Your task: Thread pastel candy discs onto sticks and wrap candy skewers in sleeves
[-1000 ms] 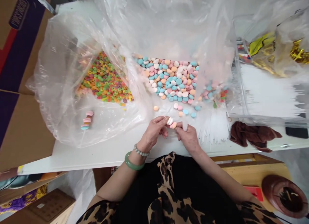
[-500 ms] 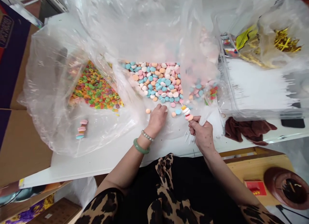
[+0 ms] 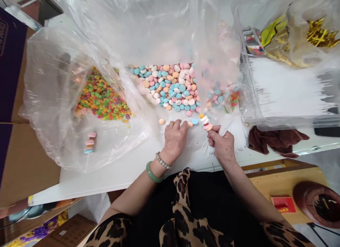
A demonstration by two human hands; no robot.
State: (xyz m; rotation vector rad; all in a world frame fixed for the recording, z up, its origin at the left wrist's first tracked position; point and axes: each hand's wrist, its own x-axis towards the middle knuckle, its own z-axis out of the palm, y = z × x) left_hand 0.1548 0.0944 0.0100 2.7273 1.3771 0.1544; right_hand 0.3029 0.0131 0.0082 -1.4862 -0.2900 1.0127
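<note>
My right hand (image 3: pixel 223 142) pinches a candy skewer (image 3: pixel 205 122), its pink, red, white and yellow pieces stacked above my fingertips. Palm down on the plastic, my left hand (image 3: pixel 175 139) has its fingers curled, with the tips partly hidden. Beside its index finger lie a loose orange candy (image 3: pixel 190 124) and a blue candy (image 3: pixel 194 121); another orange candy (image 3: pixel 162 121) is to its left. Just beyond is an opened clear bag with a heap of pastel candies (image 3: pixel 175 89). A finished-looking candy skewer (image 3: pixel 89 142) rests on plastic at the left.
Colourful ring gummies (image 3: pixel 102 96) fill a clear bag on the left. White sticks (image 3: pixel 233 133) lie beside my right hand. A clear tray (image 3: pixel 256 98), gold tinsel (image 3: pixel 320 32) and a brown cloth (image 3: pixel 276 139) are at the right. Cardboard boxes (image 3: pixel 29 158) stand at the left edge.
My left hand has shifted slightly right and turned palm down, its fingers now by the loose candies. My right hand keeps its skewer in nearly the same place. The view has shifted slightly.
</note>
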